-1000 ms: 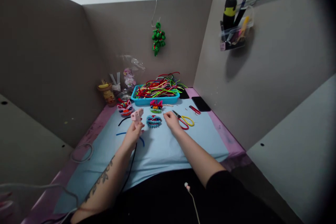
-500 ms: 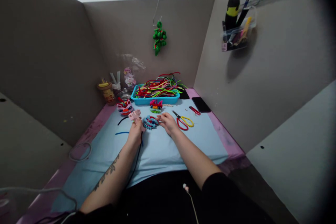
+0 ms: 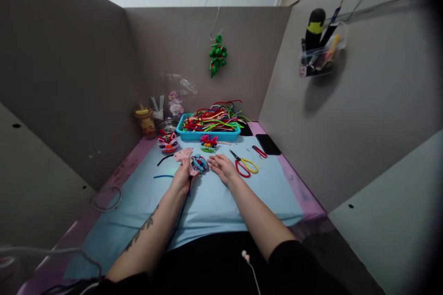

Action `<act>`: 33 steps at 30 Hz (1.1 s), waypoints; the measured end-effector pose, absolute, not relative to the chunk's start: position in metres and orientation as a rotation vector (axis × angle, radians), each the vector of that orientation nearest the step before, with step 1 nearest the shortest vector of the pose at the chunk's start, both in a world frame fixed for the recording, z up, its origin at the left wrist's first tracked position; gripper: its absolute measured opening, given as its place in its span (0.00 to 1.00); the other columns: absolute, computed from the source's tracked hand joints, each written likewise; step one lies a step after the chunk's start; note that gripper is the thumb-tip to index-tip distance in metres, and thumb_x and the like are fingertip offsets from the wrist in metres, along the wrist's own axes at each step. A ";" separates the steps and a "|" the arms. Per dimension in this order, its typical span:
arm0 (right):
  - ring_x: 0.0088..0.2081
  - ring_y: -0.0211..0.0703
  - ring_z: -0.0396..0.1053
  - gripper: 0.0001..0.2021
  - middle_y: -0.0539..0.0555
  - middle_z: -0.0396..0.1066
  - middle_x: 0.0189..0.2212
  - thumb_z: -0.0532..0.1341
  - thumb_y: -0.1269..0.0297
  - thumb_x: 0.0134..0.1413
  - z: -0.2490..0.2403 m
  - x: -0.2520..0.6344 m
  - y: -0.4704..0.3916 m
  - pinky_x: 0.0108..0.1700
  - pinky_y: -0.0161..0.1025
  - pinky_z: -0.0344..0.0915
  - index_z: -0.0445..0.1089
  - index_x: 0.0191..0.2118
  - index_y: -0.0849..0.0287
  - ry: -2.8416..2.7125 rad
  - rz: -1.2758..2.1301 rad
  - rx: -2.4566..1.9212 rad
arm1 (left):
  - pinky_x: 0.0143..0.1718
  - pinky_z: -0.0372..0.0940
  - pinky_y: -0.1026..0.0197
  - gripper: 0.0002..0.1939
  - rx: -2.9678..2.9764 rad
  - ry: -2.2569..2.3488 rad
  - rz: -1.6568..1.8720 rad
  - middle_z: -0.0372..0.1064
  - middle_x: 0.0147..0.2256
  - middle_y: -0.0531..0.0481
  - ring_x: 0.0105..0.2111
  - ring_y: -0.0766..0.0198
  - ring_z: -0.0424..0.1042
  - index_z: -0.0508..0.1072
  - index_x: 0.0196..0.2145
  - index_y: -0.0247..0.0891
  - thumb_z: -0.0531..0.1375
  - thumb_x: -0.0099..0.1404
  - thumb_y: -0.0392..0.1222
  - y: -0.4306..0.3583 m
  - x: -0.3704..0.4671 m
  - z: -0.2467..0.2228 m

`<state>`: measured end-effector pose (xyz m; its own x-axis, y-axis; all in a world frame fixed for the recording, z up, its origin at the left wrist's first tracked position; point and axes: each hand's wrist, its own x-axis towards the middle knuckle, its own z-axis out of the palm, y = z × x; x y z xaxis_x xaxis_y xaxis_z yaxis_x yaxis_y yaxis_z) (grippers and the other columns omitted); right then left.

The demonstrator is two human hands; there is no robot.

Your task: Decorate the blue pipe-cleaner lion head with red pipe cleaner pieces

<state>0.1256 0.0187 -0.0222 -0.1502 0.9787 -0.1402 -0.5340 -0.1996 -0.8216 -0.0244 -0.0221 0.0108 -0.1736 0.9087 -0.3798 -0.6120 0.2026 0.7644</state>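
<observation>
My left hand [image 3: 182, 177] is closed around the handle of a pink hot glue gun [image 3: 183, 155], its nozzle pointing to the left and its dark cord running down toward me. Right beside the gun is a small blue-and-red piece of coiled pipe cleaners [image 3: 200, 163]; whether my left fingertips also touch it is hidden. My right hand [image 3: 223, 168] is just right of that piece, fingers stretched toward it and slightly apart, with nothing clear between them. Two finished-looking animal heads of pipe cleaner, one pink and orange [image 3: 168, 143], one magenta and green [image 3: 208, 143], stand behind.
A blue tray [image 3: 207, 136] heaped with colourful pipe cleaners stands at the back. To the right lie scissors [image 3: 245, 166], a red cutter [image 3: 259, 151] and a black phone [image 3: 268, 144]. Loose blue [image 3: 163, 176] and black strips lie left. Grey partitions [image 3: 242, 55] surround the table.
The glue gun has tipped and come closer to the blue-and-red piece, which looks turned. My right hand's fingers have opened out slightly. The whole view has shifted a little.
</observation>
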 end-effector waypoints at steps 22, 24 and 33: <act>0.39 0.42 0.72 0.09 0.51 0.75 0.38 0.66 0.68 0.46 -0.017 0.133 0.015 0.45 0.44 0.68 0.63 0.29 0.56 -0.641 1.621 -0.317 | 0.34 0.72 0.57 0.21 0.336 0.678 1.240 0.70 0.41 0.43 0.37 0.60 0.74 0.63 0.53 0.39 0.45 0.69 0.51 -0.028 -0.029 0.017; 0.37 0.40 0.71 0.08 0.51 0.75 0.36 0.65 0.69 0.46 -0.020 0.134 0.018 0.45 0.43 0.67 0.63 0.28 0.56 -0.634 1.557 -0.338 | 0.31 0.72 0.59 0.20 0.455 0.762 1.223 0.69 0.44 0.43 0.37 0.60 0.74 0.62 0.53 0.42 0.49 0.67 0.52 -0.035 -0.034 0.018; 0.36 0.39 0.70 0.06 0.50 0.75 0.34 0.65 0.69 0.45 -0.018 0.137 0.018 0.43 0.39 0.65 0.65 0.26 0.57 -0.649 1.357 -0.386 | 0.20 0.61 0.67 0.27 1.353 1.214 1.262 0.70 0.35 0.45 0.25 0.67 0.67 0.64 0.52 0.35 0.59 0.58 0.50 -0.052 -0.051 0.007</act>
